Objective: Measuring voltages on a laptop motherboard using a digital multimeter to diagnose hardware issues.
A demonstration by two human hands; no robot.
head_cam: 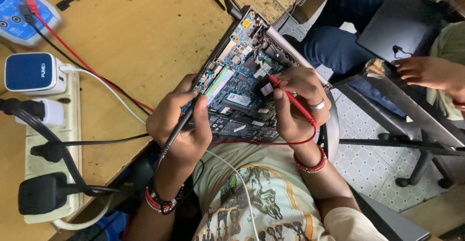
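The opened laptop (244, 83) lies with its circuit board up, propped between the desk (140, 42) edge and the person's lap, its long axis running from the lap up toward the desk's far edge. Both hands rest on its near end. The left hand (181, 124) is closed around a black probe (181, 122) whose tip points up at the board's left side, near a white-and-green strip. The right hand (298, 103), with a ring on one finger, pinches a red probe (286, 92) between thumb and forefinger; its tip sits on the board's middle, just right of the black tip. The two tips are near each other, and the red one lies further onto the board.

There are two probes, with one red lead and one black lead trailing back across the desk to a blue meter (22, 8) at the far left corner. A power strip (48, 149) along the left edge carries four plugs. Another person's hand (424, 71) rests on a dark laptop (404, 25) to the right.
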